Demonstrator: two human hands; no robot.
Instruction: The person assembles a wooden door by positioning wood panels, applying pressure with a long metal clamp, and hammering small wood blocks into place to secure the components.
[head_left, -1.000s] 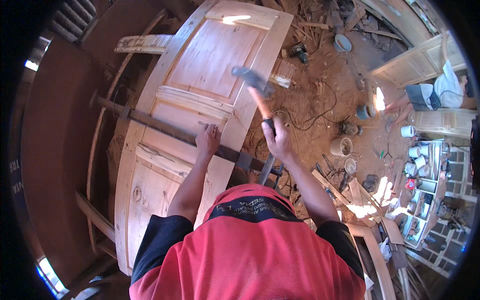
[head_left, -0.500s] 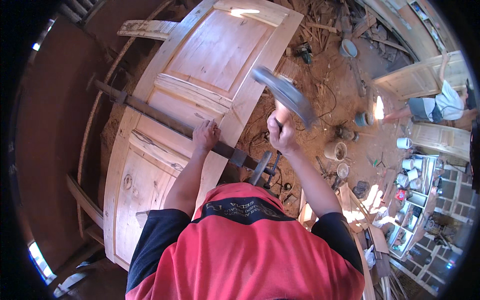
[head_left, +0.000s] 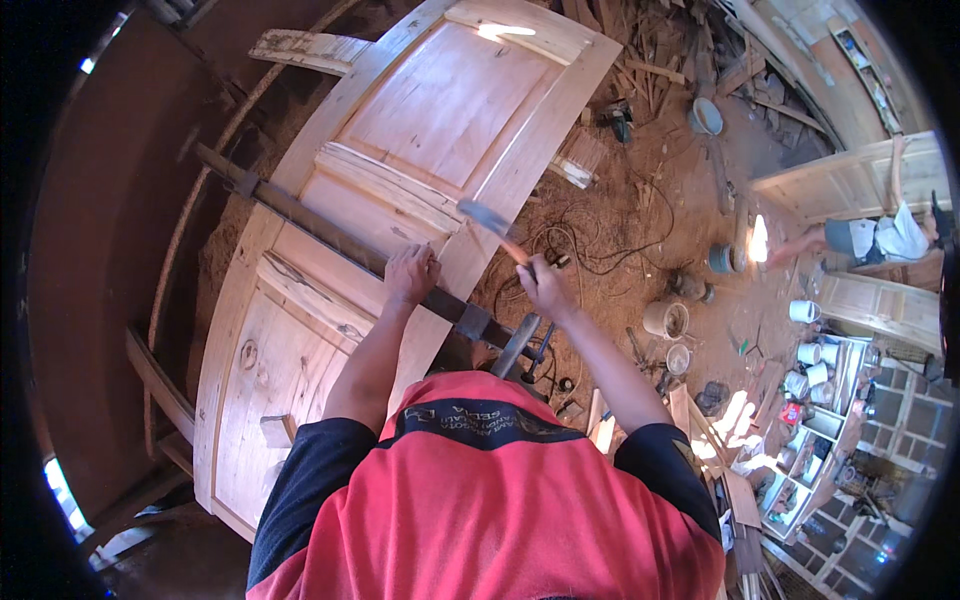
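My right hand [head_left: 548, 288] grips the wooden handle of a hammer [head_left: 484, 216], whose metal head is above the near edge of a pale wooden panelled door [head_left: 450, 100]. Whether the head touches the wood I cannot tell. Across the door runs a long dark metal bar clamp [head_left: 322, 230], its screw end close to my chest. My left hand [head_left: 412, 274] rests over the bar beside the door's middle rail, fingers curled together. What lies under those fingertips is hidden. A small wooden block [head_left: 277, 431] sits on the door's lower left panel.
Wooden supports [head_left: 310, 48] stick out beyond the door. Cables [head_left: 570, 245], sawdust and buckets [head_left: 666, 320] cover the floor at right. Another person [head_left: 890, 235] is by more door panels at far right. A shelf [head_left: 815, 440] with containers stands lower right.
The hammer has swung down and left from its raised position, with my right hand moving slightly left and lower. My left hand stays at the same spot on the door.
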